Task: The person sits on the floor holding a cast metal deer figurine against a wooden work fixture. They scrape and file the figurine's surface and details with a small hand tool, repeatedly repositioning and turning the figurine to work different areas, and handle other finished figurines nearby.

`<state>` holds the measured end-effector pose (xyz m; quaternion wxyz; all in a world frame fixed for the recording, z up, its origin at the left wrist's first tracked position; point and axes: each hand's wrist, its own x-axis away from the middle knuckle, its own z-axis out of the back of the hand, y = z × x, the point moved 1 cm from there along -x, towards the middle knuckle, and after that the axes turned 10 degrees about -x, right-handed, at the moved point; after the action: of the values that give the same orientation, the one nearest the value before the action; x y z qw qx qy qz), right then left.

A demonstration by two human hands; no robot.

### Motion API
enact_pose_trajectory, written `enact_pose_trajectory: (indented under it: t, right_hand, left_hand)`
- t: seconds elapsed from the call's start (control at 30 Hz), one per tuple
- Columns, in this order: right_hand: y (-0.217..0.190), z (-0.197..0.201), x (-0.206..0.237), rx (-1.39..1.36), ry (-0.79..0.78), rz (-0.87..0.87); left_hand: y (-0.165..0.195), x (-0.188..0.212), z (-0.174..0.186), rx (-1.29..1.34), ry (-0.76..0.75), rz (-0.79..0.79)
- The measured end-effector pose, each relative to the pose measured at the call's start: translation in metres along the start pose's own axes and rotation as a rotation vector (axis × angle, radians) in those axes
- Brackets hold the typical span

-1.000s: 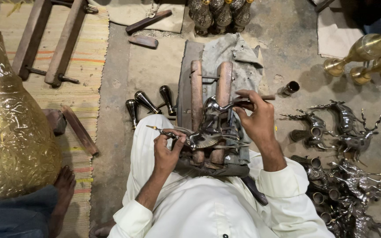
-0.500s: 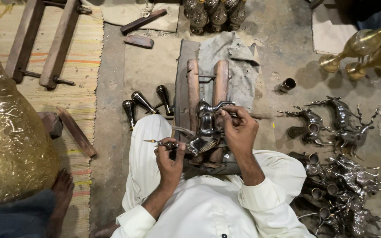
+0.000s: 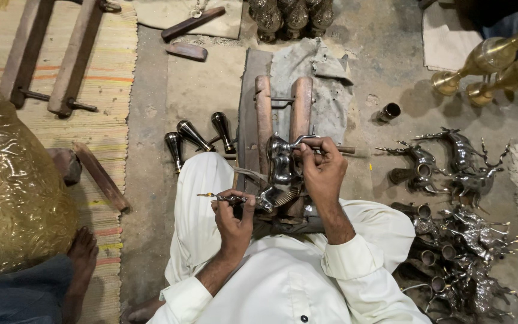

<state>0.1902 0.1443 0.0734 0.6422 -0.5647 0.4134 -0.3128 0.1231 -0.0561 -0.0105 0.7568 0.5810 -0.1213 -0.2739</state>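
Note:
My right hand [image 3: 324, 170] grips a shiny silver metal animal figure [image 3: 281, 161] by its upper part and holds it against a wooden clamp stand [image 3: 264, 108] between my knees. My left hand [image 3: 233, 214] is closed on a thin metal tool [image 3: 218, 197] that points left, level with the figure's lower end. The figure's base is partly hidden behind my hands. White sleeves cover both forearms.
Several silver deer figures [image 3: 458, 162] lie piled on the right. Three dark metal cones [image 3: 196, 137] lie left of the stand. A large brass vase [image 3: 7, 174] and another person's bare foot [image 3: 82, 255] are at left. Brass pieces [image 3: 493, 66] sit top right, wooden clamps [image 3: 61, 60] top left.
The view has shifted. My right hand has moved up onto the top of the figure. My left hand has kept the thin tool beside the figure's lower end.

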Motion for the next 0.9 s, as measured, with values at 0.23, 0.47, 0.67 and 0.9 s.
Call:
enact_pose_trajectory:
  t: [0.23, 0.47, 0.67, 0.9]
  right_hand:
    - [0.000, 0.005, -0.001, 0.001, -0.083, -0.045]
    - [0.001, 0.009, -0.002, 0.020, -0.159, -0.047]
    - [-0.003, 0.012, -0.008, 0.121, -0.200, -0.098]
    - [-0.014, 0.017, -0.017, 0.176, -0.291, -0.155]
  left_hand:
    - [-0.002, 0.001, -0.003, 0.088, 0.012, -0.005]
    - [-0.002, -0.002, 0.000, 0.029, 0.000, -0.017]
    - [-0.005, 0.000, -0.001, -0.017, 0.020, -0.039]
    - [-0.020, -0.001, -0.008, 0.008, 0.008, 0.035]
